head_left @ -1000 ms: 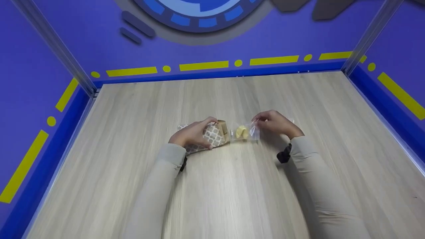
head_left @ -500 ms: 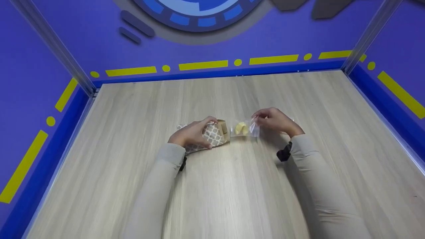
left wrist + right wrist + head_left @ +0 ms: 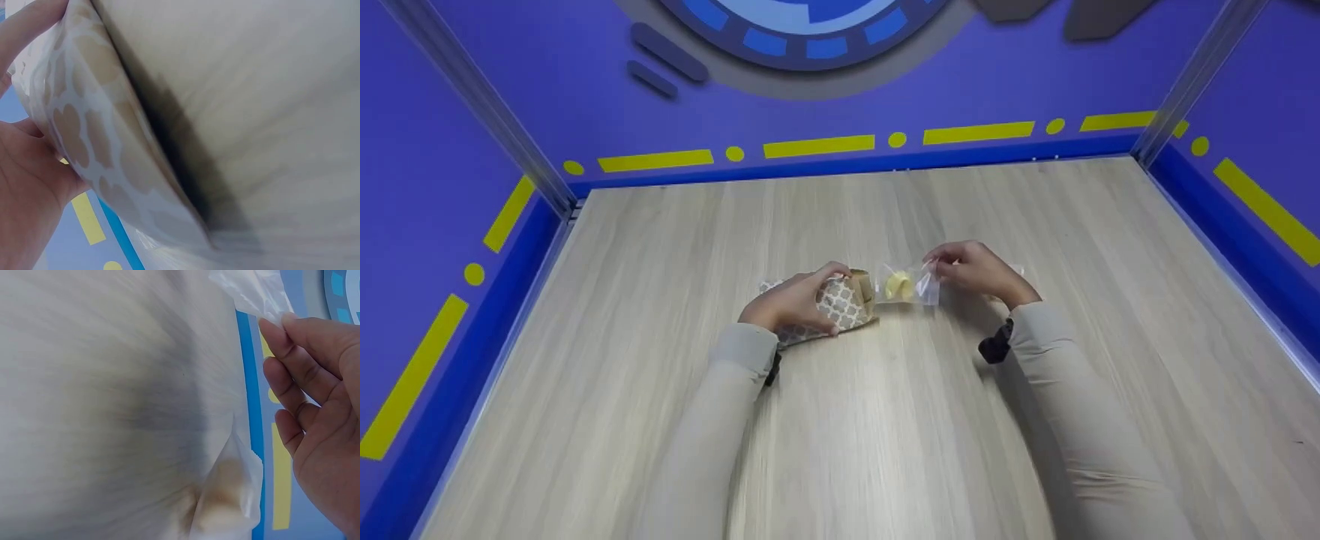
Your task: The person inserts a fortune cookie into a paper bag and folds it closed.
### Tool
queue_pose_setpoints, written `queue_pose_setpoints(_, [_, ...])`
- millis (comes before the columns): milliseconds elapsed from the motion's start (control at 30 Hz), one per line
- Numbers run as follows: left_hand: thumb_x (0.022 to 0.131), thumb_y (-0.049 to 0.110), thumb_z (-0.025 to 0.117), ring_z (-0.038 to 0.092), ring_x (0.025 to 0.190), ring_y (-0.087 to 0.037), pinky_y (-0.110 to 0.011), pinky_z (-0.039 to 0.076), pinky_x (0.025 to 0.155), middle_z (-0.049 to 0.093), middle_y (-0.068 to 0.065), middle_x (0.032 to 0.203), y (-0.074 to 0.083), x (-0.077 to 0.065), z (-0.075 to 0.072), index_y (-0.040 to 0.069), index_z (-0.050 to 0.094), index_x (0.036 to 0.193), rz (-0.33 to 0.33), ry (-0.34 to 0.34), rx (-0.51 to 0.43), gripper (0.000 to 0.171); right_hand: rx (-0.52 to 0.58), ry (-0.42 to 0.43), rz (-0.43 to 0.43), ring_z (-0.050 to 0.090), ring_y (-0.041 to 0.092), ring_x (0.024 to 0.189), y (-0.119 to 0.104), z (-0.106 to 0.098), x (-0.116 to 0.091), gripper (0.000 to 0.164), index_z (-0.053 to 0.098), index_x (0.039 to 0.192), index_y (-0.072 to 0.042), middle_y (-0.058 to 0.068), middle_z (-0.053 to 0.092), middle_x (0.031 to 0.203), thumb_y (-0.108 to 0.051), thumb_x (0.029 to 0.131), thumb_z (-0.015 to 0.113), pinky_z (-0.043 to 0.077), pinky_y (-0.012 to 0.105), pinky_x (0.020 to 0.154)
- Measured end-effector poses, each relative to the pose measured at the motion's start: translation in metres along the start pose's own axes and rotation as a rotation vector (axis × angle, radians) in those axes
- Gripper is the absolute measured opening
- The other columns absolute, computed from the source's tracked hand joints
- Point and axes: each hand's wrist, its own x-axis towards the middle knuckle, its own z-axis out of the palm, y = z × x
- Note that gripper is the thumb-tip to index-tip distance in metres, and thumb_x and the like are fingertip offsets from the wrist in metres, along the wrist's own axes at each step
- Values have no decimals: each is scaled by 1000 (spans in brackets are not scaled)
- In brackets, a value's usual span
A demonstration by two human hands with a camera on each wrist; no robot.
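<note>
Blue walls around table, bag, clear packet

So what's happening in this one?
A person is working with both hands at a wooden table. The left hand grips a patterned paper bag lying on its side, its open end facing right. The right hand pinches the edge of a clear packet holding something pale yellow. The packet is outside the bag, just beside its mouth; whether they touch is unclear. What looks like a second packet lies near the right wrist.
</note>
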Motion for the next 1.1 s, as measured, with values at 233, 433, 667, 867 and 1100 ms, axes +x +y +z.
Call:
queue_pose_setpoints(233, [69,20,86,55,92,-22,-38,48,78,60,-9,115,1,0,-1,36,34,140,-11,0,6,90,15,-2,-1,52,19,86,0,6,3,25,69,113,-2,12,67,102,-13,93,57,42,28,73])
queue_pose_setpoints(433, [68,18,86,56,96,-23,-41,48,83,59,-10,119,1,0,0,34,36,139,-4,2,-6,89,26,-8,0,50,17,82,0,11,5,25,69,113,-4,11,67,100,-13,93,57,41,26,69])
queue_pose_setpoints(667, [68,19,86,56,95,-23,-40,48,81,59,-9,115,1,0,0,35,35,140,-8,-2,-5,89,51,-23,15,51,16,83,-3,16,7,25,69,114,-4,12,67,105,-12,93,57,42,26,71])
queue_pose_setpoints(867, [70,20,86,55,111,-22,-43,46,94,56,-7,131,0,1,0,36,35,140,-6,-4,2,88,27,-19,-41,52,15,85,-5,20,9,27,69,115,-1,16,68,109,-9,92,57,43,25,75])
queue_pose_setpoints(1100, [70,20,86,55,111,-23,-45,45,96,55,-9,132,1,1,-1,34,36,139,-1,-3,4,87,13,-22,-41,52,14,79,-10,28,12,29,68,116,0,15,68,97,-8,90,59,42,25,70])
